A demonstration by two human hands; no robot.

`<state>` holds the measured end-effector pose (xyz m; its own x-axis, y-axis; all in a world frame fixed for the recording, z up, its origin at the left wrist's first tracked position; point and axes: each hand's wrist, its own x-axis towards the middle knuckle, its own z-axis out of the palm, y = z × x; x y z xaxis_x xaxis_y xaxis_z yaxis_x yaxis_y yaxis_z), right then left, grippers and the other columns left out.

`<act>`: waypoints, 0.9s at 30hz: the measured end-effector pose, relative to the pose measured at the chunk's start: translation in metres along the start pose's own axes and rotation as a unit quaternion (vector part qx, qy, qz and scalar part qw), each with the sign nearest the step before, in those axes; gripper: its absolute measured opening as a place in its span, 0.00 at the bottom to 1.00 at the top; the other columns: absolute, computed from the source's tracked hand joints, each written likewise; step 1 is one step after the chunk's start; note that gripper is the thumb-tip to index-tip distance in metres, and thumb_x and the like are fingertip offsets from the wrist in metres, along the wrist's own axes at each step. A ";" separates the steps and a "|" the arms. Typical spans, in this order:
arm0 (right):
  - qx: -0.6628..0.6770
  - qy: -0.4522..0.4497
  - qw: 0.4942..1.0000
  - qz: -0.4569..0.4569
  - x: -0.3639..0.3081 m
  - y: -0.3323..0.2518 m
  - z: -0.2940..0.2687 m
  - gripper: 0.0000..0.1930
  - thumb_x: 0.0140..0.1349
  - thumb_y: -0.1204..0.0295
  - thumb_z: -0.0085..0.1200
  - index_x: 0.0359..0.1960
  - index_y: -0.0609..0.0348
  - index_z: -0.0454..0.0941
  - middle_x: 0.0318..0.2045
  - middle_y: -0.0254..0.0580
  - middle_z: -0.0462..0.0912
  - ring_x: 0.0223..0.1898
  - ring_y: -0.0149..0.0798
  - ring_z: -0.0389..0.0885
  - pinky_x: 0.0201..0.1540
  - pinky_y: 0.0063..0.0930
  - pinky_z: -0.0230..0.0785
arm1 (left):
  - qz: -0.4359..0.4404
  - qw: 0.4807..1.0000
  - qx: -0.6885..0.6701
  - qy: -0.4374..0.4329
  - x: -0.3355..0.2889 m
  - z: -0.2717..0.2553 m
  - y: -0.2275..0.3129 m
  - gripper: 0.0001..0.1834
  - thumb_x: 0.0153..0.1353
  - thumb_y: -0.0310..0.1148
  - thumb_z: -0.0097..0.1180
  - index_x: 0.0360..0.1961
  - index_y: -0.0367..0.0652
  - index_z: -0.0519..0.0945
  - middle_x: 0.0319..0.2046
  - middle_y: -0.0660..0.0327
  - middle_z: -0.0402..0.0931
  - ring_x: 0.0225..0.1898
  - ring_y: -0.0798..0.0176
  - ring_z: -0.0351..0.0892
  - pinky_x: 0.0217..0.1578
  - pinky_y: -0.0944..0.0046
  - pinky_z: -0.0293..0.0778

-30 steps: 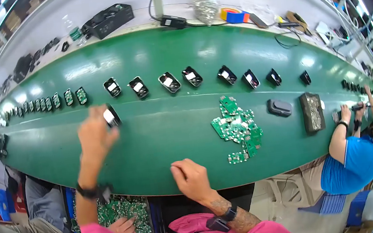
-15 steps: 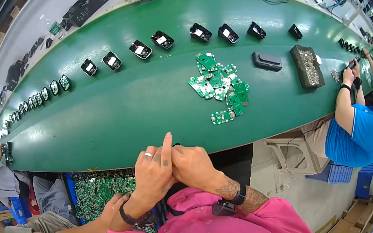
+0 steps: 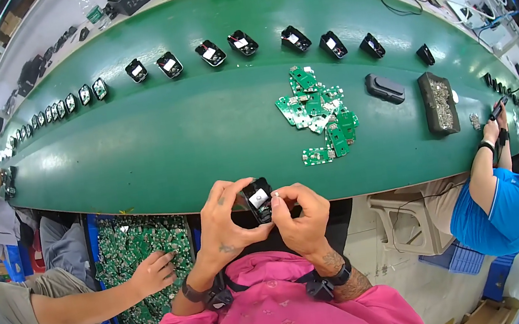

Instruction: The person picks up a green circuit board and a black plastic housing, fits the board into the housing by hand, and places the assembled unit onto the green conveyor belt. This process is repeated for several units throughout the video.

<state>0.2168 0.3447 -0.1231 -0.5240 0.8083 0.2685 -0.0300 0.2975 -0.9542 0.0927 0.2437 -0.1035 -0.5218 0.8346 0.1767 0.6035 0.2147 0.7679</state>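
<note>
My left hand (image 3: 223, 222) grips a small black plastic housing (image 3: 254, 214) between thumb and fingers, just in front of the table's near edge. The housing's open side faces up and shows a white-labelled block and dark parts inside. My right hand (image 3: 303, 216) is closed in a pinch at the housing's right edge; a tiny pale bit shows at its fingertips, too small to name. Beyond my hands, a loose pile of green circuit boards (image 3: 314, 105) lies on the green table (image 3: 170, 128).
Similar black housings (image 3: 211, 53) stand in a curved row along the table. A black case (image 3: 385, 88) and a dark tray of small metal parts (image 3: 439, 105) lie at right. A co-worker's hand (image 3: 154, 271) is over a bin of boards (image 3: 142, 243) at left. Another co-worker (image 3: 493, 190) sits right.
My hands, earlier together with the left index finger extended, have parted and turned, bringing the black housing into sight. The co-worker's hand at left has moved over the bin of boards.
</note>
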 end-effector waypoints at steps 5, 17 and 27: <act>-0.244 0.043 0.966 -0.074 0.027 0.017 -0.033 0.12 0.60 0.73 0.63 0.44 0.66 0.80 0.29 0.42 0.78 0.30 0.39 0.76 0.35 0.33 0.71 | -0.129 0.984 -0.125 0.009 -0.003 -0.001 -0.015 0.39 0.43 0.26 0.74 0.59 0.33 0.73 0.50 0.58 0.76 0.46 0.65 0.83 0.46 0.66 0.80; -0.393 -0.192 0.845 -0.310 -0.004 0.054 -0.084 0.18 0.51 0.77 0.69 0.44 0.65 0.81 0.32 0.40 0.76 0.30 0.45 0.76 0.32 0.36 0.72 | -0.230 0.857 -0.444 -0.126 -0.005 0.013 -0.013 0.45 0.49 0.18 0.68 0.69 0.35 0.63 0.59 0.54 0.69 0.48 0.64 0.81 0.45 0.66 0.82; -0.215 -0.006 0.969 -0.122 0.008 0.018 -0.094 0.06 0.67 0.79 0.57 0.43 0.69 0.80 0.31 0.50 0.84 0.28 0.39 0.85 0.32 0.29 0.77 | -0.162 0.863 -0.422 -0.225 -0.004 0.008 0.003 0.31 0.56 0.21 0.65 0.64 0.34 0.75 0.44 0.65 0.73 0.40 0.73 0.74 0.42 0.71 0.74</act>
<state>0.2920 0.4044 -0.1254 -0.5558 0.6821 0.4752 0.2016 0.6652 -0.7189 0.1016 0.2450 -0.1066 -0.1789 0.9535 -0.2424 -0.2826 0.1862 0.9410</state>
